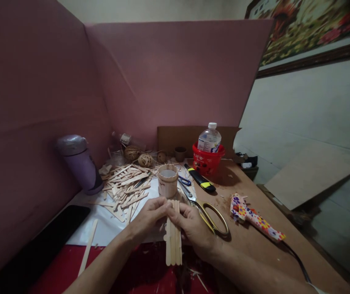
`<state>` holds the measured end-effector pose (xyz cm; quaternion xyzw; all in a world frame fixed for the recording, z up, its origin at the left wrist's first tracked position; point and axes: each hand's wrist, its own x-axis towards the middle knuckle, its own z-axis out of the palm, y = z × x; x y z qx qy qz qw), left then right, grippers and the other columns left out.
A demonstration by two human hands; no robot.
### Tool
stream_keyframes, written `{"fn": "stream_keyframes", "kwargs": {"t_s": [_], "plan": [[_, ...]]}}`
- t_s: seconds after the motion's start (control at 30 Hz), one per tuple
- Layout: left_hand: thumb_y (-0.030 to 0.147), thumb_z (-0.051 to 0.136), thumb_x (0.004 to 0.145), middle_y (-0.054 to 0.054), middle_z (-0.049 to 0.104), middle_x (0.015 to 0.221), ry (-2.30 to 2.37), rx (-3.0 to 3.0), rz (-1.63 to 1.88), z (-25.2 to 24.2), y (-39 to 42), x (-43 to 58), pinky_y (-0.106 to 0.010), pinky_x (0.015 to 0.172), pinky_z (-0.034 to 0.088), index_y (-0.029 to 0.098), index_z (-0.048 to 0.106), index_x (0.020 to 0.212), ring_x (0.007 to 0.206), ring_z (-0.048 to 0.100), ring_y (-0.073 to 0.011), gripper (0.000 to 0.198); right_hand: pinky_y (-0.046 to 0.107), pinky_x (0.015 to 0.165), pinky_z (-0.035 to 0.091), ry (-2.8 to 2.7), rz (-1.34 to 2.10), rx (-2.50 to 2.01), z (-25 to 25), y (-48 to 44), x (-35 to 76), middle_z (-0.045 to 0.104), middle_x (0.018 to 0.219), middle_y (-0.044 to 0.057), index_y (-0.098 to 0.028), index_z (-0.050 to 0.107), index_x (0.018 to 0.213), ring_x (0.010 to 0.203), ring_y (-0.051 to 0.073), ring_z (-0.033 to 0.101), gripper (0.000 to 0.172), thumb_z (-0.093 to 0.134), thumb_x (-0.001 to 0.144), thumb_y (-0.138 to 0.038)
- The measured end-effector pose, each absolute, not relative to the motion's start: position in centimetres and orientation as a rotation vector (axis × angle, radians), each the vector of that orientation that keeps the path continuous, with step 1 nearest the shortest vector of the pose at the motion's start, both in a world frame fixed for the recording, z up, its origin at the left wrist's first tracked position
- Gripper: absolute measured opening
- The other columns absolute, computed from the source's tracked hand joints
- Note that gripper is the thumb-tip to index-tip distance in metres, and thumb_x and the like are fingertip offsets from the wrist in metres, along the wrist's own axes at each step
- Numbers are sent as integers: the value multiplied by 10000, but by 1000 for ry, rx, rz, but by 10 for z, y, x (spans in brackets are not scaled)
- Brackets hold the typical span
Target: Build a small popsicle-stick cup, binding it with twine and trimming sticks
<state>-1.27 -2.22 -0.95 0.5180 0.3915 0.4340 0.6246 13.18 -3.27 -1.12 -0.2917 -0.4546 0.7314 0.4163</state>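
A flat panel of several popsicle sticks point(173, 241) laid side by side is held between both hands, its lower end pointing toward me. My right hand point(195, 226) pinches its right side with the thumb across the front. My left hand point(153, 212) is closed at the upper left corner, fingertips pressed together there; whether they grip the panel or a small piece I cannot make out. Just beyond the fingers stands a round cup-like holder point(167, 183) made of wood pieces. Scissors point(213, 218) with gold handles lie right beside my right hand.
Loose popsicle sticks point(126, 183) are heaped on white paper at the left. A purple tumbler point(81, 167) and a black phone-like slab point(46, 241) are further left. A utility knife point(200, 179), a red bucket point(207, 161) with a bottle, and a flowery corded glue gun point(256, 218) lie right.
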Motion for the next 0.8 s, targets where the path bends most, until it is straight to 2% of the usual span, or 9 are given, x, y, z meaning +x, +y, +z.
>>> {"fn": "stream_keyframes", "kwargs": {"t_s": [0.13, 0.2, 0.4, 0.5, 0.67, 0.8], "plan": [[419, 647, 761, 34, 465, 564, 833, 1136, 1018, -12, -23, -11, -210, 467, 245, 157, 553, 689, 471, 362, -70, 287, 151, 321, 201, -1098, 1922, -694, -12, -32, 133, 466, 530, -72, -162, 565, 840, 355, 28, 313, 391, 663, 740, -528], [409, 650, 761, 36, 461, 561, 787, 1094, 1045, -12, -24, -8, -211, 478, 257, 159, 547, 671, 476, 367, -71, 284, 151, 315, 174, -1052, 1921, -658, -14, -33, 132, 432, 513, -82, -168, 553, 828, 344, 25, 279, 357, 654, 760, -504], [366, 692, 727, 40, 465, 541, 742, 936, 1113, -7, -28, 3, -201, 467, 277, 166, 495, 618, 467, 387, -71, 301, 166, 395, 303, -913, 1914, -587, -14, -36, 129, 449, 530, -68, -163, 573, 876, 407, 50, 371, 294, 621, 812, -446], [359, 695, 727, 45, 465, 546, 766, 917, 1134, -8, -29, 4, -193, 466, 285, 169, 502, 635, 474, 398, -70, 286, 180, 447, 357, -947, 1853, -605, -12, -35, 129, 524, 587, -34, -150, 591, 870, 477, 72, 452, 314, 642, 793, -450], [418, 605, 799, 41, 451, 522, 852, 1061, 1122, -14, -26, -6, -201, 442, 266, 161, 555, 672, 454, 383, -71, 291, 200, 496, 392, -1120, 1773, -673, -9, -37, 130, 548, 620, -25, -145, 594, 833, 527, 88, 489, 383, 667, 745, -510], [432, 608, 794, 51, 423, 491, 859, 1137, 1025, -13, -23, -12, -198, 412, 214, 147, 569, 680, 416, 341, -56, 309, 188, 484, 385, -1107, 1792, -673, -8, -40, 130, 523, 599, -35, -147, 588, 801, 523, 83, 480, 365, 680, 737, -494]]}}
